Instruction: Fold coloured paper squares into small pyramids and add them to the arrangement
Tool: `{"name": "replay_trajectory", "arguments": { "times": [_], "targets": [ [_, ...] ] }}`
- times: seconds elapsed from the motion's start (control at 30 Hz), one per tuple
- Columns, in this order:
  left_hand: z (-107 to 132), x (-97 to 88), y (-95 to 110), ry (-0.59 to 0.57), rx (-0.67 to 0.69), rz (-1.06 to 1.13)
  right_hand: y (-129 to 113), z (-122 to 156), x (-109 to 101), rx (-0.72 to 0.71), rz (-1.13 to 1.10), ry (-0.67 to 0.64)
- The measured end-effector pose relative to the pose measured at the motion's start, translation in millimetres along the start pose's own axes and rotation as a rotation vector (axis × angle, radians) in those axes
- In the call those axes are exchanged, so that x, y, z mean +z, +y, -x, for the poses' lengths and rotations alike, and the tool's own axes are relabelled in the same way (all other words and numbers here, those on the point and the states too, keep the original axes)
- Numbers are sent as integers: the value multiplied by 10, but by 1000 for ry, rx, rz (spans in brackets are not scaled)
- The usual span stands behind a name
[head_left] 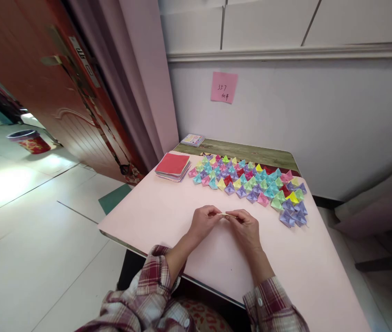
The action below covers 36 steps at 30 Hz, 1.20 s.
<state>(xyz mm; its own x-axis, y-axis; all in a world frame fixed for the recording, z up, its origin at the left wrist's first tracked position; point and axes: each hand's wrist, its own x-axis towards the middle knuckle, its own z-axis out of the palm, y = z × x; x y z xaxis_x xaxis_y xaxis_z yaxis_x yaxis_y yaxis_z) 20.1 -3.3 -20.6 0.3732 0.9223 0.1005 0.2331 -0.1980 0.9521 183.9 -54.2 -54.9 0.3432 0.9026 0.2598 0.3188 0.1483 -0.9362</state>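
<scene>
Between my fingertips is a small pale yellow piece of folded paper (pixel 224 214), seen nearly edge-on. My left hand (pixel 203 222) pinches its left end, and my right hand (pixel 246 227) pinches its right end. Both hands are over the near middle of the pink table top (pixel 140 214). Most of the paper is hidden by the fingers, so its full shape does not show. Beyond the hands, many folded paper pieces (pixel 240 191) in purple, blue, green, yellow, pink and red stand in close rows.
A stack of square paper (pixel 172 165), red on top, lies at the back left of the table. Behind it is a small packet (pixel 193 139). A pink note (pixel 224 87) is stuck on the wall. To the left are a door (pixel 68 106) and a bin (pixel 32 142).
</scene>
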Motion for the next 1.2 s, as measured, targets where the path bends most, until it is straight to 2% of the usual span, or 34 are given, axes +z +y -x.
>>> {"name": "replay_trajectory", "arguments": {
  "times": [0.1,0.2,0.3,0.4,0.6,0.87,1.07,1.2],
  "targets": [
    [-9,10,-19,-62,-116,295,-16,-2,-6,72,-57,-69],
    [-1,34,-42,-98,-184,401,-30,-3,-13,143,-121,-129],
    [3,52,-68,-83,-212,400,-43,-6,-15,168,-204,-186],
    [-2,56,-80,-39,-191,373,-49,-11,-16,162,-252,-187],
    [10,45,-17,-57,-180,317,-19,-13,-31,148,-155,-174],
    [10,37,21,4,-174,237,-2,3,16,130,-172,-214],
    [24,68,-11,-4,-365,298,-32,-1,-6,171,-254,-195],
    [7,44,6,39,-521,343,-93,1,-45,149,-317,-269]
  ]
}}
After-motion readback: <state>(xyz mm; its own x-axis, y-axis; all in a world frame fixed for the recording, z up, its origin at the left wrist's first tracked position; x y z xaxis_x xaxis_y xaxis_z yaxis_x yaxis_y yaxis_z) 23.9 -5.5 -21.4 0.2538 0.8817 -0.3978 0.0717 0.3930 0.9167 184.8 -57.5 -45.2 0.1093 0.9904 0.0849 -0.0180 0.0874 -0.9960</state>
